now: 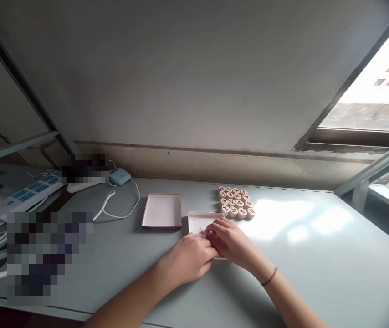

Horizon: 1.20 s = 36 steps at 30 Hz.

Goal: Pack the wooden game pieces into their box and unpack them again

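Observation:
An open white box [201,217] with low walls lies in front of me, partly covered by my hands. Inside it shows a thin, crumpled pinkish sheet [202,232], mostly hidden under the fingers. My right hand [227,237] is closed on this sheet from above. Coming from the near left side, my left hand [194,257] has its fingers closed at the sheet's near edge, against the right hand. Just behind the box, round wooden Chinese chess pieces [237,202] stand in a tight block of short stacks, with red characters at the back and dark ones in front.
A shallow box lid [162,212], white inside with a reddish rim, lies left of the box on the grey table [119,264]. Farther left are a power strip [27,196], white cables [122,216] and a light-blue device [119,176]. The wall [181,91] rises behind.

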Each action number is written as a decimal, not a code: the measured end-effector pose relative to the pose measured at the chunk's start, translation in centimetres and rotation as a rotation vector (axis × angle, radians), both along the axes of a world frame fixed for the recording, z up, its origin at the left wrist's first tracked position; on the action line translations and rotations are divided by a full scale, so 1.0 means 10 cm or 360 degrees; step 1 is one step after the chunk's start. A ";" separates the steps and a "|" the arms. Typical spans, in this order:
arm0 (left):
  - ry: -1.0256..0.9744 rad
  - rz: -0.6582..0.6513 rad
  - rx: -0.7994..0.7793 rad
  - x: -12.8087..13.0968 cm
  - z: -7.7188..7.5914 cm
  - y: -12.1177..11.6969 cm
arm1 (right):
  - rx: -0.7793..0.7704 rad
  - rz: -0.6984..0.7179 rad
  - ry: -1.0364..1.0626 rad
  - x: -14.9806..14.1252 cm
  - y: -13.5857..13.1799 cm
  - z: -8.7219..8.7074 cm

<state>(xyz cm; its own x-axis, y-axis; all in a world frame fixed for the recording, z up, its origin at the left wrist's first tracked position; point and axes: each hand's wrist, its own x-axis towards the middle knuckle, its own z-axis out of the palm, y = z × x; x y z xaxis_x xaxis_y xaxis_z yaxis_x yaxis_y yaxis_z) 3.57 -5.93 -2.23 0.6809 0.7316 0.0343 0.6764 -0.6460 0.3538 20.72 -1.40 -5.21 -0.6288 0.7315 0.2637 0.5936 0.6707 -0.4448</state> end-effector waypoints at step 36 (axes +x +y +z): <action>0.0013 0.0827 0.0484 -0.27 -0.29 0.37 | 0.0127 -0.0032 -0.0155 -0.03 -0.02 0.01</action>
